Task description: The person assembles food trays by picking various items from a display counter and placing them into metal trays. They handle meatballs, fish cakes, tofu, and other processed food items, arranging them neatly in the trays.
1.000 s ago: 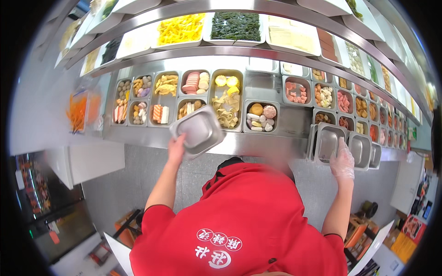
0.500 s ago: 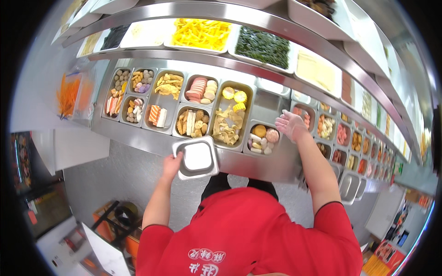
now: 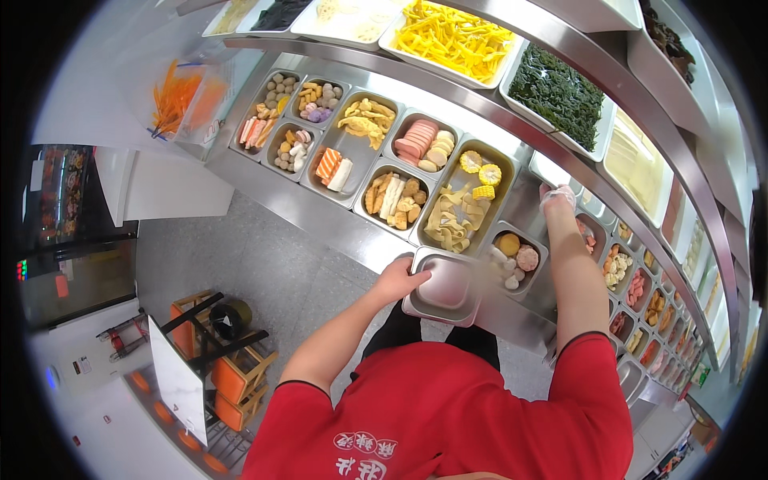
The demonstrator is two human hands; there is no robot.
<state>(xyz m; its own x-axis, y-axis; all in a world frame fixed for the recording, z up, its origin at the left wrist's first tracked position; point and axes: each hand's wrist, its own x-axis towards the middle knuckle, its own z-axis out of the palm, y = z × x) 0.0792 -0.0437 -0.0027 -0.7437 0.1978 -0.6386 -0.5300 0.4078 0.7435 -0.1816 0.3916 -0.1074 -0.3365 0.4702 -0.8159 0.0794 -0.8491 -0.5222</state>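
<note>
My left hand (image 3: 402, 280) grips the left rim of a bare steel food pan (image 3: 442, 286), thumb over the edge, in front of the counter. Farther right, my right hand (image 3: 558, 197), in a clear glove, is at a white container (image 3: 550, 170) below the shelf edge. Its fingers look foreshortened and partly hidden, so their grip is unclear. Beside that forearm is a small pan of meatballs and round pieces (image 3: 518, 260). A long pan of corn pieces and folded tofu sheets (image 3: 456, 220) lies just beyond the held pan.
Pans with sliced sausage (image 3: 416, 140), fried pieces (image 3: 394, 200) and bean curd (image 3: 366, 122) line the steel counter. Shelves above carry trays of yellow strips (image 3: 448, 40) and dark green seaweed (image 3: 558, 92). Orange chairs (image 3: 238, 380) stand at lower left.
The view has turned, shifting the counter rightward and tilting it. My left hand has brought the steel pan to the right. My right hand, spread before, has reached up to the white container.
</note>
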